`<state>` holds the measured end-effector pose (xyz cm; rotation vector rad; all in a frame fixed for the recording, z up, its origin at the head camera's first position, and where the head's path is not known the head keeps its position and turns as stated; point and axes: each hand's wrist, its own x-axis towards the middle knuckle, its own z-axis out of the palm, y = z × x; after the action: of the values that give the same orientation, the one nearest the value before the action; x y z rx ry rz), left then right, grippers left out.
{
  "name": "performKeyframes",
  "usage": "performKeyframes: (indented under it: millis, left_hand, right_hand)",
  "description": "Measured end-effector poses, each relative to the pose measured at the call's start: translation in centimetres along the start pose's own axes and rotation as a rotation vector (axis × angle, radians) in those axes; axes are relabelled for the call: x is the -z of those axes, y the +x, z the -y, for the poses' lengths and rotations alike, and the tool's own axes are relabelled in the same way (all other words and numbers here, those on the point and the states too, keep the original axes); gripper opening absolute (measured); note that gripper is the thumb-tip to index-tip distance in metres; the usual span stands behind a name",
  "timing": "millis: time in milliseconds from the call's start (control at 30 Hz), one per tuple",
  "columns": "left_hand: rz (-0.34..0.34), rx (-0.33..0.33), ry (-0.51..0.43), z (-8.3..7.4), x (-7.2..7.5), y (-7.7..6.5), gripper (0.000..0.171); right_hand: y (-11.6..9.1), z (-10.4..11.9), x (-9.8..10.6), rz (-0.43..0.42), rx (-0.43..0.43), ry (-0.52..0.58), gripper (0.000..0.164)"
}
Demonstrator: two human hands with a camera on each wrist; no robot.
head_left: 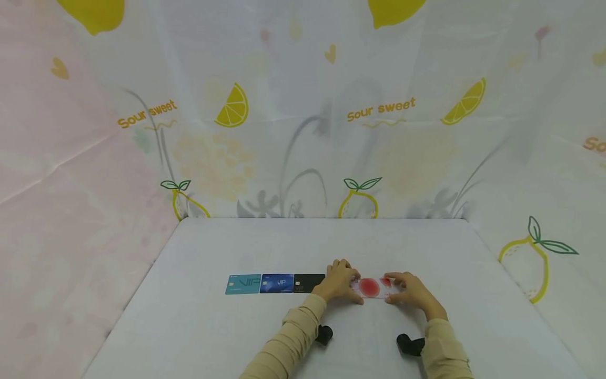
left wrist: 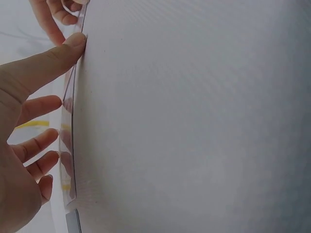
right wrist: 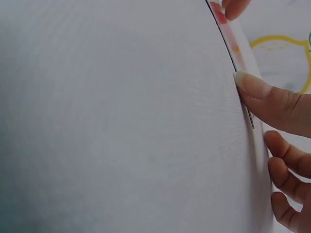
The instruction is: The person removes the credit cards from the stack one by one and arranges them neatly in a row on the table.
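Observation:
A white card with red round shapes (head_left: 369, 288) lies flat on the white table between the two hands. My left hand (head_left: 338, 281) grips it near its left end, thumb at the near edge and fingertips at the far edge. At its right end my right hand (head_left: 411, 289) pinches it, thumb on the near edge (right wrist: 243, 97). A pale, glossy card surface (left wrist: 67, 165) runs beside the left fingers. To the left, in one row, lie a teal VIP card (head_left: 242, 284), a blue VIP card (head_left: 276, 283) and a black VIP card (head_left: 305, 284), its right end hidden by the left hand.
The white table (head_left: 189, 337) meets a lemon-printed cloth backdrop (head_left: 293, 158) at its far edge and sides. Black wrist-worn pieces (head_left: 411, 345) stick out beside the beige sleeves (head_left: 295, 337).

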<state>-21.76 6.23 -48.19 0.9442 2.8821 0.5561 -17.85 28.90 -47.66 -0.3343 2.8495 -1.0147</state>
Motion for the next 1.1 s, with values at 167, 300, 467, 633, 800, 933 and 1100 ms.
performKeyframes:
  millis: [167,300,467,633,800,933,1100]
  left_hand:
    - [-0.011,-0.009,0.013,0.1,0.0,-0.1,0.056]
    - [-0.034,-0.011,0.043,0.1,-0.2,0.1,0.053]
    - [-0.067,-0.025,0.046,0.3,-0.5,0.3,0.047]
    - [-0.088,-0.029,0.046,0.4,-0.7,0.4,0.046]
    - [-0.076,-0.021,0.052,0.4,-0.6,0.5,0.046]
    - [-0.071,-0.016,0.052,0.3,-0.6,0.5,0.045]
    - [-0.060,0.000,0.043,0.1,-0.5,0.5,0.045]
  right_hand:
    - [-0.1,-0.2,0.0,-0.014,-0.011,0.018,0.060]
    - [0.0,-0.5,-0.2,-0.041,-0.006,0.013,0.054]
    - [0.2,-0.6,-0.3,-0.053,0.008,0.015,0.048]
    - [1.0,-2.9,-0.9,-0.069,0.084,0.069,0.051]
    - [1.1,-2.7,-0.8,-0.074,0.098,0.065,0.049]
    - [0.5,-0.4,-0.1,-0.056,0.015,0.025,0.044]
    - [0.5,-0.2,0.0,-0.055,-0.005,0.021,0.044]
